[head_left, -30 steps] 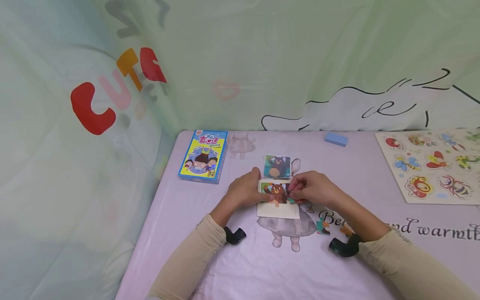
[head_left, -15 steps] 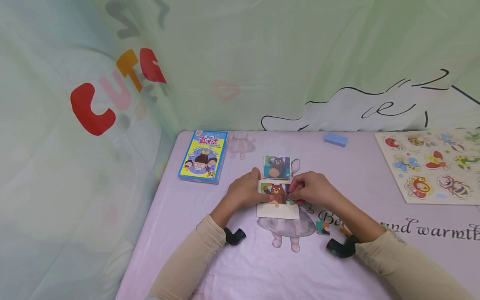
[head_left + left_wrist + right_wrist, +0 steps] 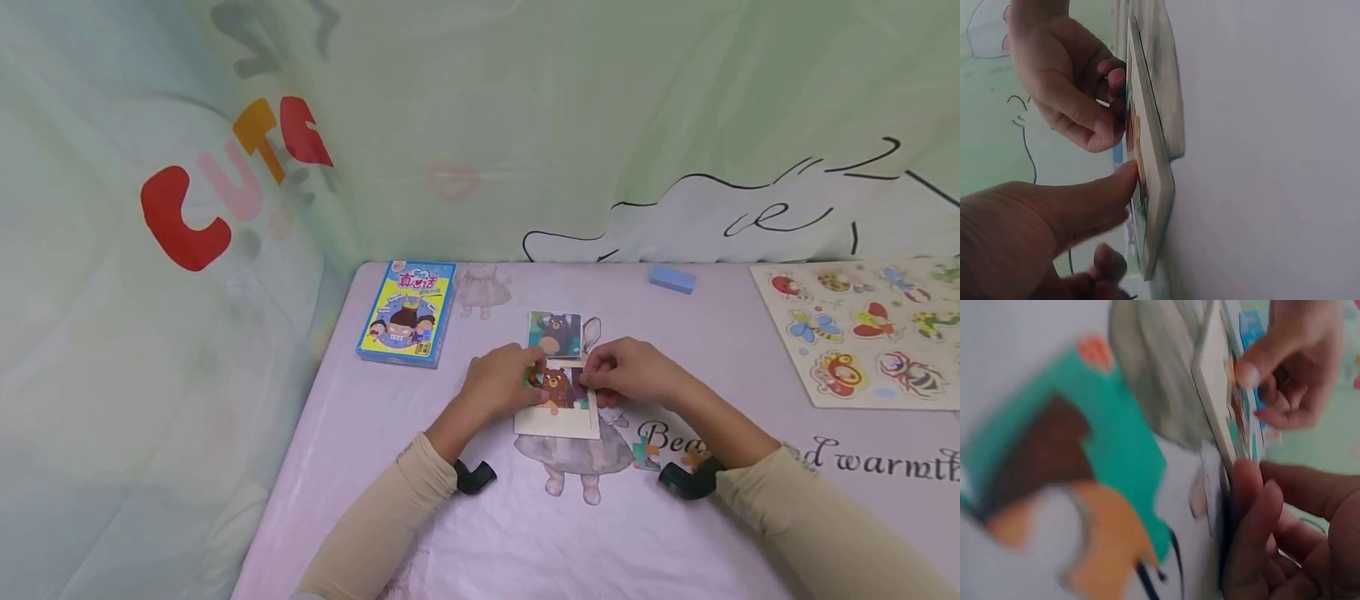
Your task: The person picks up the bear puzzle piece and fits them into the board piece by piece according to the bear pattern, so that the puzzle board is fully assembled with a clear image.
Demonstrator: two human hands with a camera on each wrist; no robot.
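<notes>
since the earlier frame, the left hand (image 3: 504, 379) has been shifted from the left edge of the tray (image 3: 557, 423) onto the picture, and the right hand (image 3: 637, 373) has been moved slightly to the right and toward the far side. the tray is placed flat near the middle of the table (image 3: 517, 525), just on the near side of the bear card (image 3: 555, 333). the left hand is held with its thumb and forefinger apart: the bear picture (image 3: 556, 380) is pressed by the thumb, and the forefinger is bent over the far left part. the fingertips of the right hand are brought together at the picture's right edge; whether a piece is pinched between them cannot be told. the change is judged to mean that the pieces are being aligned from both sides. the near strip of the tray is left bare, and loose pieces (image 3: 642, 456) are found to the near right, so the picture is judged incomplete.
</notes>
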